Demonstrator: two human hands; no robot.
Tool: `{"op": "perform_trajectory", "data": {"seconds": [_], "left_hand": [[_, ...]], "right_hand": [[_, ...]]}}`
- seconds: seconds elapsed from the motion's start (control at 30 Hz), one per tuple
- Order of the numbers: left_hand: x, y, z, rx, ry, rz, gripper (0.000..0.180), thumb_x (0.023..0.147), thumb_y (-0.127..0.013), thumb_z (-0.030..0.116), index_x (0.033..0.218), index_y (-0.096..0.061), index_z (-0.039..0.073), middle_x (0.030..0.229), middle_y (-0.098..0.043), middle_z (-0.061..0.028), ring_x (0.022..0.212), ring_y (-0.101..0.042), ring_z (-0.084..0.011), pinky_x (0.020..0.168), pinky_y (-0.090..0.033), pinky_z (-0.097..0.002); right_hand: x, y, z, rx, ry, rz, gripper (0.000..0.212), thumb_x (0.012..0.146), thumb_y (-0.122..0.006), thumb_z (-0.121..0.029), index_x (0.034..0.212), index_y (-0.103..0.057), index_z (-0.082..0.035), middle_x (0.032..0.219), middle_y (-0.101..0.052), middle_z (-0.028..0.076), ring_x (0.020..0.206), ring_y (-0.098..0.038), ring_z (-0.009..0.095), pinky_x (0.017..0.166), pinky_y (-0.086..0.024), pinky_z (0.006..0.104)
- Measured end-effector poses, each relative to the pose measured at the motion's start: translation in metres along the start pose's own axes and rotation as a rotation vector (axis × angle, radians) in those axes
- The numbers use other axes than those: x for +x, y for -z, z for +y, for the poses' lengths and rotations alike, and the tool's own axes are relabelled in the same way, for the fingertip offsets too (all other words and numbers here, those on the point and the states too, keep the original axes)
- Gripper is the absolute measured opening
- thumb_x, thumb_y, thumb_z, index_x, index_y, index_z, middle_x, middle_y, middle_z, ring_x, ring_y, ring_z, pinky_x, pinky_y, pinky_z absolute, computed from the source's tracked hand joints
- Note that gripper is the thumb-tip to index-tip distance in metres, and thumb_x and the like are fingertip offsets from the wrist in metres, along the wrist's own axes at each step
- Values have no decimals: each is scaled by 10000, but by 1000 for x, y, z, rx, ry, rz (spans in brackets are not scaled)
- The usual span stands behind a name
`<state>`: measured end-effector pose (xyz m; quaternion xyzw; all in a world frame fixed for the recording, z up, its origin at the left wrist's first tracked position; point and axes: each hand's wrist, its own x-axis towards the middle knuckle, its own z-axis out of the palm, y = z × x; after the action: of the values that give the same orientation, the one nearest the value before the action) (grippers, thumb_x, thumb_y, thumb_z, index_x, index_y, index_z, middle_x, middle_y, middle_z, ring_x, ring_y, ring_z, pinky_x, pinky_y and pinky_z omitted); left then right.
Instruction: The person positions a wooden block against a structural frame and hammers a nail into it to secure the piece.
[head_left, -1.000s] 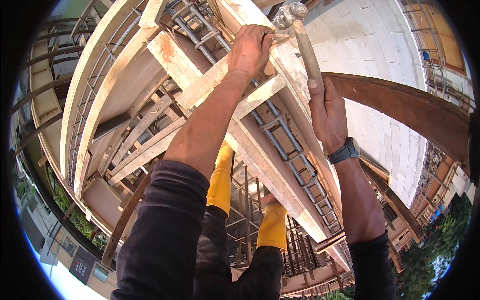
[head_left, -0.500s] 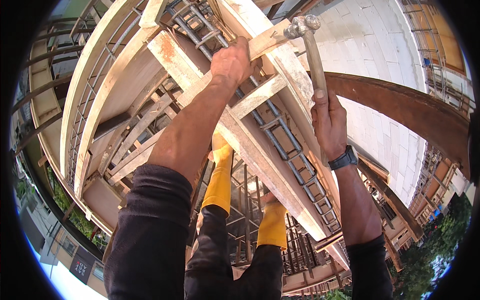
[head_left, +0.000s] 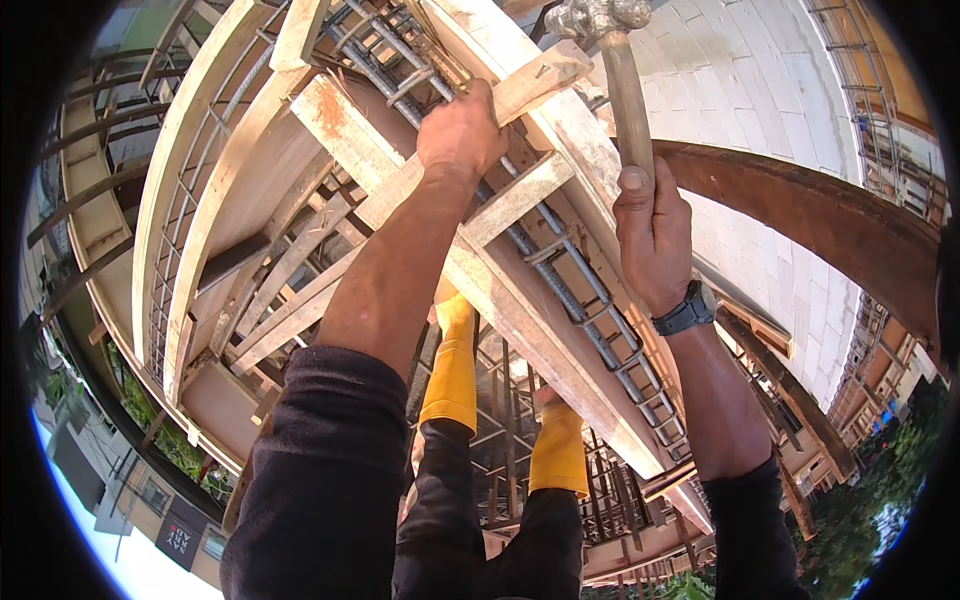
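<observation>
Gripping a wooden-handled hammer [head_left: 622, 75], the person's right hand [head_left: 652, 235] is closed low on the handle, thumb pointing up along it, a dark wristwatch [head_left: 688, 312] on the wrist. The metal hammer head sits at the top of the view, just above the far end of a short wooden batten [head_left: 520, 92]. The left hand [head_left: 462, 130] is closed over that batten, pressing it onto a long pale formwork plank [head_left: 480, 270] that runs diagonally toward the lower right. A cage of steel rebar [head_left: 560, 290] lies along the right side of the plank, touching it. To the left of the plank, curved timber formwork [head_left: 190, 200] sweeps round in an arc. Below the plank, the person's legs show in yellow boots [head_left: 452, 370] over dark trousers, standing on more steel framing. To the right of the plank lies a pale tiled surface [head_left: 760, 110].

The step looks like nailing the batten to the plank; no nail can be made out. To do it well, the left hand's fingers should stay clear of the strike point, the batten should be held flat and still, and the hammer should fall squarely, starting with light taps.
</observation>
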<state>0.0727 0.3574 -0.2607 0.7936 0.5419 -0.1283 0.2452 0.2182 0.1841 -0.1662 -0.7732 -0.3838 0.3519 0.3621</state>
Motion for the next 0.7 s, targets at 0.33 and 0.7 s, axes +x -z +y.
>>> {"op": "perform_trajectory", "data": {"seconds": [0.33, 0.7], "left_hand": [[0, 2, -1, 45, 1, 5, 427, 857, -734, 328, 1144, -549, 71, 1072, -738, -190, 996, -722, -378, 867, -586, -460], [1, 3, 3, 61, -8, 1, 441, 858, -733, 338, 1150, -535, 75, 1021, -744, -203, 959, -728, -384, 843, -590, -466]], "right_hand": [[-2, -8, 0, -11, 66, -6, 429, 1084, -483, -469, 1037, -562, -49, 613, -397, -69, 524, -339, 19, 460, -293, 226], [9, -2, -3, 183, -176, -90, 468, 1076, -423, -557, 973, -515, -109, 618, -408, -43, 476, -369, 33, 412, -318, 210]]}}
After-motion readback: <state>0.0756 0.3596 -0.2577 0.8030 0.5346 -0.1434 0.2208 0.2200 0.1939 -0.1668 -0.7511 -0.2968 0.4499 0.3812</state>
